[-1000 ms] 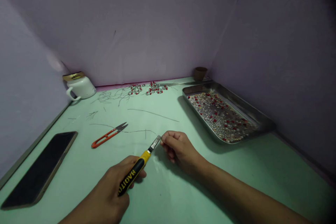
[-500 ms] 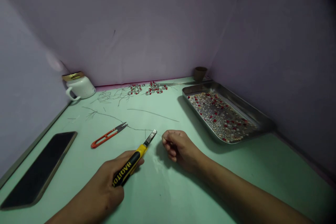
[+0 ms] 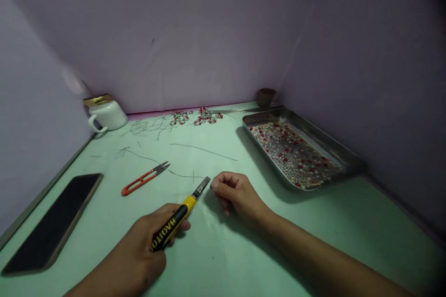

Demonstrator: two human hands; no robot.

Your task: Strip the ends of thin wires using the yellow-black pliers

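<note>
My left hand (image 3: 149, 241) is wrapped round the yellow and black handle of a utility knife (image 3: 176, 220), its blade pointing up and right. My right hand (image 3: 237, 195) is closed in a pinch just beside the blade tip. A thin dark wire (image 3: 146, 157) runs over the table from the left, past the snips, to the blade and the pinching fingers; its very end is too fine to make out. Orange thread snips (image 3: 142, 180) lie left of the knife, their tips touching or crossing the wire.
A metal tray (image 3: 268, 158) of red, clear and gold beads stands right. A second wire (image 3: 204, 150) lies mid-table. Beaded pieces (image 3: 208, 117) and loose wires (image 3: 148, 125) lie behind. A white mug (image 3: 109, 116), a phone (image 3: 52, 222) and a brown pot (image 3: 266, 97) sit around the edges.
The wire's far end has slid to the right. My right hand has turned a little, its fingertips now closer to the blade. The knife has shifted slightly right and down.
</note>
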